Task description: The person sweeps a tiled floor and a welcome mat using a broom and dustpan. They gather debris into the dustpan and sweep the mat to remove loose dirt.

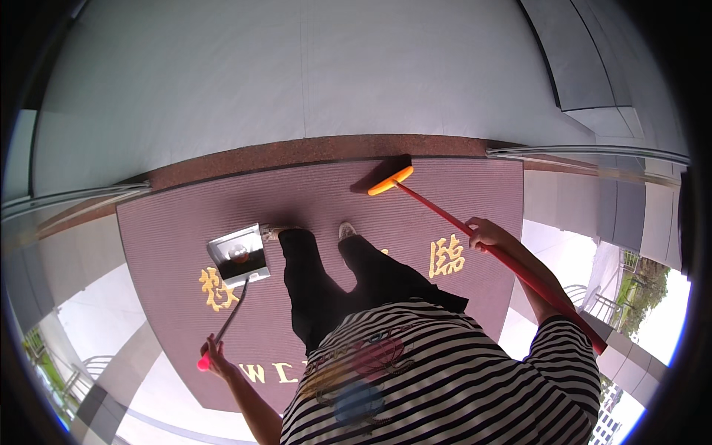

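My left hand (215,357) is closed round the dark handle of a metal dustpan (229,271), just above the handle's pink end. The pan hangs or rests over the mat beside my left foot, its inside partly dark; what lies in it I cannot make out. In my right hand (486,233) is the red stick of a broom (445,213), which runs back along my forearm. The broom's orange head (391,181) with dark bristles is at the mat's far edge, right of my feet.
I stand on a ribbed purple-brown mat (319,196) with yellow lettering. Beyond it runs a reddish-brown stone strip (304,150), then a pale grey floor (222,81). Glass door panels with metal edges (586,152) stand at both sides. Railings and greenery (641,293) show outside.
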### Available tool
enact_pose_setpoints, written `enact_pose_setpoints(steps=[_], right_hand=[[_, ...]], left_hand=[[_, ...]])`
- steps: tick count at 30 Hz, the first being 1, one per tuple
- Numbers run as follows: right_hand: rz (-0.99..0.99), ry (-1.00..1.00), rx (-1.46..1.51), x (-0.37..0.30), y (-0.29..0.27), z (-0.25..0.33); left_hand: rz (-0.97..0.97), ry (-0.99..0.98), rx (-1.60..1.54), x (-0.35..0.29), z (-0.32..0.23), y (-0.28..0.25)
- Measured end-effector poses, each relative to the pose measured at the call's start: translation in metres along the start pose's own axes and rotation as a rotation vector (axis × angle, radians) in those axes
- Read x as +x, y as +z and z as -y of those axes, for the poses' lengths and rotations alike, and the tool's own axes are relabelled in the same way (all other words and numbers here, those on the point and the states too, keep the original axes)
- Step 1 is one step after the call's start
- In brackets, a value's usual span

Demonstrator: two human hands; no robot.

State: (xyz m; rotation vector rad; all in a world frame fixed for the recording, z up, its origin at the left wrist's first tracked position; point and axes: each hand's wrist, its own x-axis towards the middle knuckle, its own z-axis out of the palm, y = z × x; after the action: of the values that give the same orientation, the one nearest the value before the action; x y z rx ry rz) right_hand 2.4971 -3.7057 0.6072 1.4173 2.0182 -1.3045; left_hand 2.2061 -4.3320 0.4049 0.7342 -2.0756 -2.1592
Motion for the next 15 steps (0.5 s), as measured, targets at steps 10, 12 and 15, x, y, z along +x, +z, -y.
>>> enact_pose_setpoints(steps=[10,12,15], right_hand=[[-0.120,0.004,0.294,0.044,-0.247,0.069],[-0.036,-0.047,0.405,0.067,-0.247,0.098],[0.083,-0.149,0.337,0.131,-0.230,0.140]], left_hand=[[0.111,-0.055,0.155,0.007,-0.140,0.344],[0.161,-0.069,0.224,0.006,-0.151,0.375],[0.206,-0.092,0.295,0.008,-0.165,0.416]])
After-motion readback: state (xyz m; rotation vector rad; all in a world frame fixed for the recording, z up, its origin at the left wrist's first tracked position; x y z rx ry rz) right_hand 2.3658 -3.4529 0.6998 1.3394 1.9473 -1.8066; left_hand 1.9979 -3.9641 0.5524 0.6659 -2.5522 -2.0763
